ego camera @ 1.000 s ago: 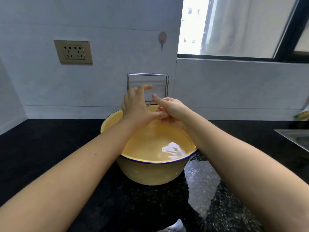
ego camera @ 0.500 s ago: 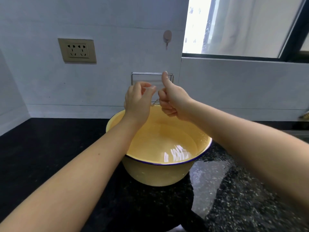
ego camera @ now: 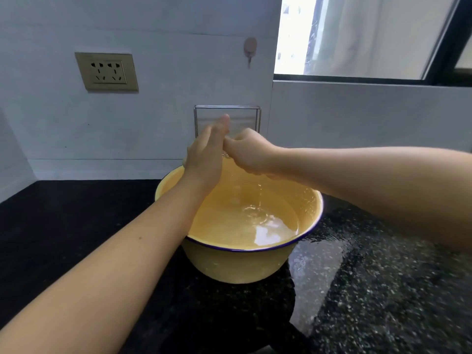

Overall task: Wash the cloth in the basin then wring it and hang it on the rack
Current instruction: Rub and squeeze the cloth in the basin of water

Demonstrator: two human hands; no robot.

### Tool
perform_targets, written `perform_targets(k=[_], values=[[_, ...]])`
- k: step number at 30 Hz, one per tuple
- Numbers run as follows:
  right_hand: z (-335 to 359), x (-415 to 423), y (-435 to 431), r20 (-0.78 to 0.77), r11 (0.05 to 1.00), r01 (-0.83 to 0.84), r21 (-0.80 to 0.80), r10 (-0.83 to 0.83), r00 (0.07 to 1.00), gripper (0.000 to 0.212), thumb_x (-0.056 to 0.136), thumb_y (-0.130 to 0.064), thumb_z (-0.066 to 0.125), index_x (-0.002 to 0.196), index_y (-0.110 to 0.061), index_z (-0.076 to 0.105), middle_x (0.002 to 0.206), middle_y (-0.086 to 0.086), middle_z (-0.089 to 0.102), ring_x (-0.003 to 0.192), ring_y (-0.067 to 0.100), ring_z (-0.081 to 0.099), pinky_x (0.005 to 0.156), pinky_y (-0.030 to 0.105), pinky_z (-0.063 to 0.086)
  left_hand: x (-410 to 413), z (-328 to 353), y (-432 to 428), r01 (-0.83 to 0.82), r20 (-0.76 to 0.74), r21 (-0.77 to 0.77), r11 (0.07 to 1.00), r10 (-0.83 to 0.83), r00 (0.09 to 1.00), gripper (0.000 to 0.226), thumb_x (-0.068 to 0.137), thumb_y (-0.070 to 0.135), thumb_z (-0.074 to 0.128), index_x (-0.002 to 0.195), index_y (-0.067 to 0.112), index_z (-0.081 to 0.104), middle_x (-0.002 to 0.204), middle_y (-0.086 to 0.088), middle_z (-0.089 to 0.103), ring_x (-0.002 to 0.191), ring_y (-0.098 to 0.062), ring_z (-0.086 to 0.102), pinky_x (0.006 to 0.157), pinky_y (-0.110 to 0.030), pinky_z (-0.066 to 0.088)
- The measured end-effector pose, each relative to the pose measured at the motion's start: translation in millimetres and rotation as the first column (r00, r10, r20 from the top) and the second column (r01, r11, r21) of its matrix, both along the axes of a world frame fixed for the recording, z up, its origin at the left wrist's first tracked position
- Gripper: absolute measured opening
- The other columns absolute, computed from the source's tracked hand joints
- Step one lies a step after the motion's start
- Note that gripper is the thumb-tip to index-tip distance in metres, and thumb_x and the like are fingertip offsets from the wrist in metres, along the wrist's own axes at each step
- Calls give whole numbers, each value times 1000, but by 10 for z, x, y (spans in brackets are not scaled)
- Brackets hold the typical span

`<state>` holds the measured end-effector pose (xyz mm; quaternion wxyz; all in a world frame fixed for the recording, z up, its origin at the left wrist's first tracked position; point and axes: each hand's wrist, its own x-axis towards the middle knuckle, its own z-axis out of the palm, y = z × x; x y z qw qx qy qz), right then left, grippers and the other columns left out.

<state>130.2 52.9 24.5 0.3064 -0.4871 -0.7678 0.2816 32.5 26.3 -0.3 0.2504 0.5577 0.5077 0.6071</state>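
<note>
A yellow basin [ego camera: 310, 227] with a blue rim stands on the black counter, holding water. Both my hands meet above its far side. My right hand [ego camera: 249, 155] is a closed fist, and a thin stream of water falls from it into the basin. My left hand [ego camera: 205, 155] presses against that fist with one finger pointing up. The cloth is almost wholly hidden inside my hands; only a small grey bit [ego camera: 225, 155] shows between them. The wire rack [ego camera: 227, 107] stands against the wall right behind my hands.
The black speckled counter [ego camera: 383, 290] is wet to the right of the basin. A wall socket [ego camera: 107, 72] is at the upper left, a small hook [ego camera: 250, 48] above the rack, and a window [ego camera: 357, 34] at the upper right.
My hands have dropped a little and pressed together over the basin. The right thumb, raised before, has folded into a fist, and water now streams from it.
</note>
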Motion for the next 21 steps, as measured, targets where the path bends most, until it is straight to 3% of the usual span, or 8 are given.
perform_targets(k=[3,8,13,16,18,21], values=[[-44,2,10,17,998,17,53,-18,1000,52,85,-51,47,48,-21,24,28,-13,20,28,10,17,41,25,16,-19,8,-17,-73,-6,0,997,73,997,54,58,80,25,74,38,55,79,11,56,96,-20,54,99,-47,38],[-92,-7,6,105,999,-50,-8,50,993,46,78,-38,63,50,-19,32,28,-12,25,28,8,23,36,20,20,-23,17,-60,-145,11,10,989,145,989,48,63,74,22,71,38,53,71,8,59,86,-18,56,100,-56,37],[-66,102,-41,222,967,-181,-178,219,950,23,77,-25,73,92,-23,56,72,-1,49,60,13,45,47,19,41,-35,27,-66,-216,38,51,975,214,976,40,74,62,21,72,37,52,75,11,60,102,-25,53,100,-55,34],[-80,173,-74,66,929,-288,-233,310,948,6,87,-11,62,90,-16,63,84,4,60,71,15,59,60,18,53,-35,38,-64,-206,56,54,977,203,978,38,75,59,22,71,36,52,74,11,60,104,-26,53,99,-55,35],[-81,199,-91,-102,900,-342,-271,326,940,11,93,-15,54,90,-13,65,88,9,65,72,14,66,64,20,57,-41,43,-52,-192,74,53,980,188,979,37,75,58,24,70,35,53,73,10,60,103,-27,54,99,-55,36],[-60,216,-108,-265,895,-373,-244,308,914,17,94,-27,51,90,-18,64,70,2,60,50,7,56,47,18,46,-56,33,-26,-157,108,52,986,150,983,38,75,57,26,69,33,55,72,7,60,101,-29,57,97,-57,40]])
